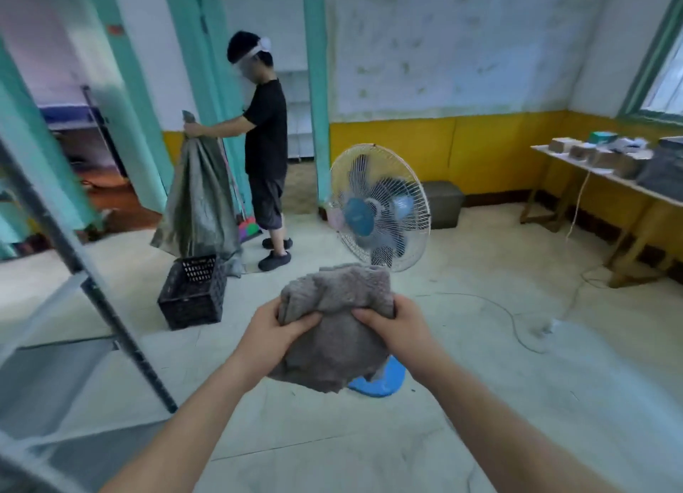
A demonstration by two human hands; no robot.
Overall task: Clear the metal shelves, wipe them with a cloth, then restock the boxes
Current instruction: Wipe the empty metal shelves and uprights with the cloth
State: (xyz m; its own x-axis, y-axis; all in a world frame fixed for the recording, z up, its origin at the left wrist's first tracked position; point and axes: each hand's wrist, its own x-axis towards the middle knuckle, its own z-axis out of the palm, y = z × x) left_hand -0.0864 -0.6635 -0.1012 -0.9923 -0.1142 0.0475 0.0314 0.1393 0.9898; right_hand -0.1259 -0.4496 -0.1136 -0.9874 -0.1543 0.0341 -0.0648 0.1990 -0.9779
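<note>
I logged no legible text. A small red sign [116, 29] on the far left wall [142, 67] and boxes [561, 145] on the right table [598, 173] were too blurred.

1. Cloth [334, 322]: grey fabric with a fuzzy, towel-like nap, matt and crumpled into soft folds.
2. Shelf [48, 374]: smooth grey sheet metal with a dull sheen; its upright post [111, 307] is darker metal.
3. Crate [192, 293]: black plastic, lattice-sided, matt.
4. Fan [380, 207]: thin white wire grille over smooth blue plastic blades; the base [380, 381] is glossy blue plastic.
5. Sheet [199, 204]: grey-green tarp-like material, creased, with a faint sheen.
6. Floor [517, 400]: pale hard surface, matt, scuffed and stained.
7. Table [591, 174]: bare light wood, unpolished.
8. Boxes [561, 145]: brown and matt, cardboard by the look.
9. Wall [480, 152]: yellow painted lower band with a slight gloss; chalky, blotched white above.
</note>
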